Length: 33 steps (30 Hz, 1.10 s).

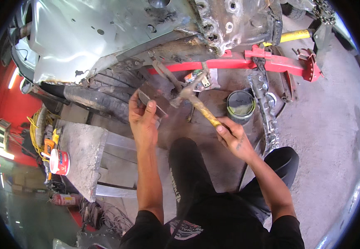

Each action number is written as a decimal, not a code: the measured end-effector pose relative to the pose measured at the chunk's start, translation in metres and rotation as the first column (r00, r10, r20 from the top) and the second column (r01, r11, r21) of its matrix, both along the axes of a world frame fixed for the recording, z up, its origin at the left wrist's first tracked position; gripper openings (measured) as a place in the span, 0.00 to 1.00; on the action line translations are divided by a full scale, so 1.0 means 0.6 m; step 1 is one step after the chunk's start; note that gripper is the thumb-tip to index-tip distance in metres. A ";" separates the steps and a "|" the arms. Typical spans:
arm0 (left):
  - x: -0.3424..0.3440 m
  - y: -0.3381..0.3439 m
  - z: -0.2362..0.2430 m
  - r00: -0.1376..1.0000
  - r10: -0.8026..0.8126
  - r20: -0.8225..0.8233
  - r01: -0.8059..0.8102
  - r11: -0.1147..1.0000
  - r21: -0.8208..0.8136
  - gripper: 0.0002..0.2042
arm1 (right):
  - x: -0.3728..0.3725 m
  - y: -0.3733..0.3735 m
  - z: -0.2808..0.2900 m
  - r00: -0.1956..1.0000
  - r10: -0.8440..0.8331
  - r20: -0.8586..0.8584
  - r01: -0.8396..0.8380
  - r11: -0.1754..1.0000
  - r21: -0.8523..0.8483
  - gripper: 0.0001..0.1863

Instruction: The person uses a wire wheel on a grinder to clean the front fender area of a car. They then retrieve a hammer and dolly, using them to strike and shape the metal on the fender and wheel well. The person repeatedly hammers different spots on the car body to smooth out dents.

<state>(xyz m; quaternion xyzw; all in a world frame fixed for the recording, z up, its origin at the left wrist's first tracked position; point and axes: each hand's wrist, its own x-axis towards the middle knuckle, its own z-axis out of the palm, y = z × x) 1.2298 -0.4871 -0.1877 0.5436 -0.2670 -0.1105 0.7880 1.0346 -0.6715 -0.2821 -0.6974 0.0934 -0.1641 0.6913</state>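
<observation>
- The person's left hand (141, 120) pinches a thin, flat, greyish plate (145, 98) between thumb and fingers, held up left of the hammer head.
- The right hand (233, 136) clamps its fingers around the worn yellow handle of a metal-headed hammer (204, 112), tilted with its head toward the plate.
- A round, dark, open can (236, 118) stands on the floor near the right hand.
- Beyond lies a long red metal beam (281, 64).

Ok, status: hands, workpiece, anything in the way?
Left fingers: holding thin plate, blurred. Right fingers: gripping hammer by yellow handle. Open pail beyond right fingers, not between the hands.
</observation>
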 end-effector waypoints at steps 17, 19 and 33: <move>0.055 -0.001 0.087 0.334 0.185 0.924 -0.694 0.712 0.109 0.19 | 0.184 -0.049 0.009 0.980 0.095 0.176 -0.187 0.753 0.631 0.22; 0.050 -0.003 0.101 0.183 0.077 0.980 -0.763 0.640 0.092 0.22 | 0.191 -0.065 0.003 0.974 0.149 0.171 -0.223 0.780 0.585 0.22; 0.031 -0.052 0.106 -0.076 -0.083 0.994 -0.860 0.510 -0.023 0.22 | 0.229 -0.092 -0.019 0.958 0.157 0.238 -0.234 0.911 0.340 0.14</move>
